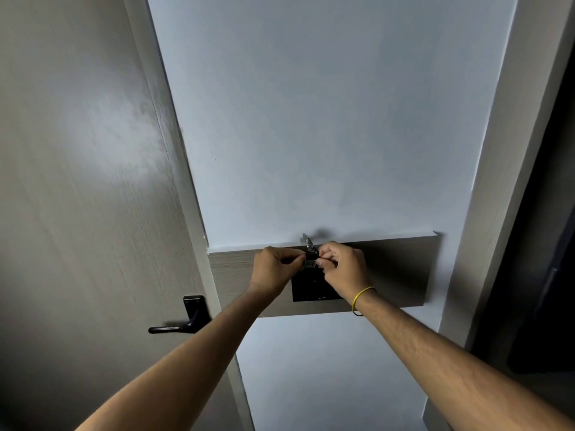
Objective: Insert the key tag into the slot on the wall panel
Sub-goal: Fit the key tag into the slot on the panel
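A small dark key tag with a pale label is pinched between both hands, just above the black wall panel. A silver key on a ring sticks up from the tag's top. My left hand grips the tag's left edge and my right hand, with a yellow band at the wrist, grips its right edge. The panel sits on a wood-grain board fixed across the white wall. My hands hide the panel's top edge, and the slot cannot be seen.
A wood-grain door with a black lever handle stands at the left. White wall fills the middle. A pale frame and a dark opening lie at the right.
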`<move>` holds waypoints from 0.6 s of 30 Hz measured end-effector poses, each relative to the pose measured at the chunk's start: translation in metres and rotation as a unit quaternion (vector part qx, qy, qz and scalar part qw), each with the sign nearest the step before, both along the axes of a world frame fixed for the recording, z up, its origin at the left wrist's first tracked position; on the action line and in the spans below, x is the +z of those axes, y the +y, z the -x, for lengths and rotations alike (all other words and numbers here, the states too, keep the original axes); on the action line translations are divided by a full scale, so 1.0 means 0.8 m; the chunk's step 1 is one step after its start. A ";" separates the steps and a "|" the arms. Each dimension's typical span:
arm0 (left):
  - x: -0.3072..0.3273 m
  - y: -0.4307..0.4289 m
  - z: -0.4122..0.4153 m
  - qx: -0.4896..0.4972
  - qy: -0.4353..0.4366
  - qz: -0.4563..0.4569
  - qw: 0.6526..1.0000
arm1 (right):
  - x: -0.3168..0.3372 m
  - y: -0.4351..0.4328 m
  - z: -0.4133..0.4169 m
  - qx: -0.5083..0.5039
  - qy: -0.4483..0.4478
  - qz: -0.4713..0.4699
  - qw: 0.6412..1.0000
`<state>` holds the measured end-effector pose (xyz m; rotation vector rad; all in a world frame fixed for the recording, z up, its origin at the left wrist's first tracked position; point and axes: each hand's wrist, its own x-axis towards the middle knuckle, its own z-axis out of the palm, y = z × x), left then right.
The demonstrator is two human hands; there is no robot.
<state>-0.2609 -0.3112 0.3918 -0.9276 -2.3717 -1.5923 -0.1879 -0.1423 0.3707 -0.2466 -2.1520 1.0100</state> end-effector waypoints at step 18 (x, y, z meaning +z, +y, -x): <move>-0.028 0.008 -0.001 0.030 0.062 0.071 0.995 | -0.029 -0.004 -0.009 -0.010 -0.012 -0.072 0.997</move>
